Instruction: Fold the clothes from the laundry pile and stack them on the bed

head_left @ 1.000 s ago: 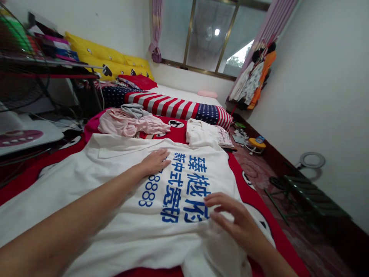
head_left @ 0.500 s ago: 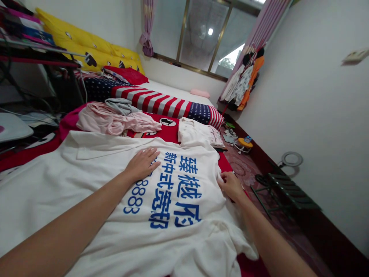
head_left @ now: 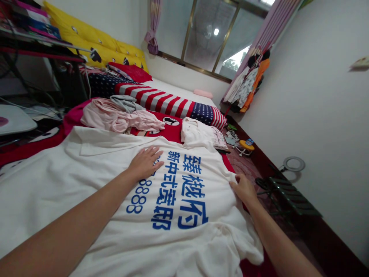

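Observation:
A white T-shirt (head_left: 95, 181) with blue printed characters lies spread flat on the red bed cover (head_left: 170, 132). My left hand (head_left: 145, 161) rests flat on the middle of the shirt, fingers stretched out and open. Over at the shirt's right edge, my right hand (head_left: 244, 188) has its fingers curled onto the hem near the side of the bed.
A pile of pink and grey clothes (head_left: 118, 115) and a folded white garment (head_left: 198, 134) lie beyond the shirt. Behind them are a stars-and-stripes blanket (head_left: 167, 102) and yellow pillows (head_left: 95, 42). A dark folding rack (head_left: 288, 196) stands on the floor at right.
My right hand has moved from the shirt's lower part out to its right edge and taken hold there. My left hand has stayed flat in place.

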{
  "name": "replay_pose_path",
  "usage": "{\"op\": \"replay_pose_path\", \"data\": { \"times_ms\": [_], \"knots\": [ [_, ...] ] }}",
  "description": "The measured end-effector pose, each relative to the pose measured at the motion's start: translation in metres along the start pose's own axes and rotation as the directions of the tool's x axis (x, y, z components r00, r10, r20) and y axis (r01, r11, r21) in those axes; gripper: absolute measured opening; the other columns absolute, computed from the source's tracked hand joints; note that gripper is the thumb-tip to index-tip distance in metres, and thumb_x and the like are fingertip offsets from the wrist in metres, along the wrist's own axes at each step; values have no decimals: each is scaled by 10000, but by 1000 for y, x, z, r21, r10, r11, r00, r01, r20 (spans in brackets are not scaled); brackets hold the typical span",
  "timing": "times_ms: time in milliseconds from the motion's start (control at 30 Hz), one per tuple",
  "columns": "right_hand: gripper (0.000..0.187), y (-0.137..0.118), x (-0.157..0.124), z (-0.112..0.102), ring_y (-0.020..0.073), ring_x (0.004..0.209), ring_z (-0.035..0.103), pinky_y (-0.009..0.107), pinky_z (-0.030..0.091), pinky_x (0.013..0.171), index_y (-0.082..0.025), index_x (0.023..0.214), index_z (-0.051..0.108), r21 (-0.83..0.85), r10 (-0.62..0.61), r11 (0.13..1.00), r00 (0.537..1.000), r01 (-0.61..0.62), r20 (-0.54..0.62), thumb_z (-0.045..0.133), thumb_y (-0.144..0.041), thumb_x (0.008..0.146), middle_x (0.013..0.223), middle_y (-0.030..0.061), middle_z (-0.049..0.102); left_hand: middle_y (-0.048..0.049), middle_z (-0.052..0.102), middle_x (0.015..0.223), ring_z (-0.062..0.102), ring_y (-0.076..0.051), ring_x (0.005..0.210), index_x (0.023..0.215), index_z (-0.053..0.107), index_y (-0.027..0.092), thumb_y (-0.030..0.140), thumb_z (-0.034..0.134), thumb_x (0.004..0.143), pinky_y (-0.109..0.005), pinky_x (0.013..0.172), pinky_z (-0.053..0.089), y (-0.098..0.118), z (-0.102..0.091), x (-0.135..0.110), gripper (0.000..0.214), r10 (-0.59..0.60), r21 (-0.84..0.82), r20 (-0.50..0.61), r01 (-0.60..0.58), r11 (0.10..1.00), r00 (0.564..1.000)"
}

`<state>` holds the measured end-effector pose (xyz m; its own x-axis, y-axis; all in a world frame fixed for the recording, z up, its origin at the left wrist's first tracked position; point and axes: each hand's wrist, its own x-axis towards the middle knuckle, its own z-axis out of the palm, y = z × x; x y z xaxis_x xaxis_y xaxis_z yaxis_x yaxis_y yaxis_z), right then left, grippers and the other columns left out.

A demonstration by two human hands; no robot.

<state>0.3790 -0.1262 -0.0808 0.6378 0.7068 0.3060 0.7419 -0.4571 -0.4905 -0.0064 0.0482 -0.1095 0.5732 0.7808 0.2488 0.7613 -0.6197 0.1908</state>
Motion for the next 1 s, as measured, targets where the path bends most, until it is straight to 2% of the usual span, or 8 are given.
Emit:
{"op": "replay_pose_path", "data": {
  "times_ms": [67, 133, 233, 433, 600, 700, 800, 1000],
  "knots": [
    [443, -4, 11, -1, 293, 935, 633, 373, 462, 792, -122, 1058, 636, -85, -34, 996, 999, 34, 8, 666, -290, 649, 1026, 154, 677, -90, 320, 1546, 257, -279, 1435, 1423, 444, 205, 504, 354, 942, -488, 1144, 203, 1, 0, -1, 573, 7, -2, -5, -7, 1000, 1000],
    [462, -8, 25, -2, 267, 968, 636, 350, 461, 807, -120, 1149, 612, -156, -74, 984, 996, 80, 42, 616, -344, 745, 1094, 150, 671, -91, 318, 1546, 258, -279, 1435, 1420, 448, 205, 500, 358, 943, -482, 1144, 201, 1, 0, -1, 568, 9, -1, -15, -9, 1000, 1000],
    [387, -12, 43, 5, 233, 915, 661, 308, 467, 780, -129, 1082, 668, -192, -111, 972, 985, 136, 134, 559, -393, 821, 1022, 118, 711, -91, 333, 1540, 270, -276, 1430, 1416, 455, 210, 498, 368, 942, -464, 1148, 192, 1, 1, -1, 561, 8, -3, -28, -8, 1000, 1000],
    [234, -13, 53, 20, 225, 818, 672, 276, 445, 671, -171, 891, 747, -275, -136, 942, 969, 190, 204, 593, -320, 798, 855, 75, 743, -93, 332, 1540, 273, -277, 1428, 1425, 443, 208, 500, 357, 948, -460, 1149, 189, 0, 2, -2, 566, 16, 0, -35, -16, 1000, 999],
    [300, -22, 56, 12, 253, 946, 651, 304, 432, 701, -197, 964, 736, -402, -132, 898, 982, 177, 136, 480, -311, 857, 1064, 97, 713, -80, 341, 1537, 273, -265, 1429, 1420, 446, 226, 481, 382, 946, -456, 1153, 196, 3, -2, -3, 542, -6, 8, -24, 6, 1000, 1000],
    [346, -29, 56, 9, 262, 922, 656, 307, 427, 660, -222, 955, 722, -455, -131, 870, 979, 189, 155, 461, -433, 868, 1034, 88, 713, -71, 330, 1544, 265, -259, 1433, 1427, 434, 223, 478, 375, 952, -458, 1154, 202, 6, -5, -3, 542, -8, 32, -9, 8, 999, 1000],
    [330, -38, 51, 13, 252, 851, 669, 295, 419, 623, -230, 871, 712, -519, -149, 813, 956, 264, 252, 498, -479, 842, 911, 67, 722, -65, 314, 1551, 257, -259, 1436, 1437, 420, 227, 485, 366, 956, -469, 1155, 207, 8, -7, -4, 548, -16, 40, 7, 15, 999, 1000],
    [311, -51, 48, 15, 268, 880, 673, 339, 439, 737, -161, 853, 711, -653, -342, 570, 867, 499, 363, 419, -260, 894, 976, 127, 708, -66, 313, 1551, 247, -265, 1440, 1436, 421, 218, 478, 369, 959, -478, 1159, 204, 8, -10, -4, 546, -16, 40, 23, 15, 999, 1000]
  ]
}}
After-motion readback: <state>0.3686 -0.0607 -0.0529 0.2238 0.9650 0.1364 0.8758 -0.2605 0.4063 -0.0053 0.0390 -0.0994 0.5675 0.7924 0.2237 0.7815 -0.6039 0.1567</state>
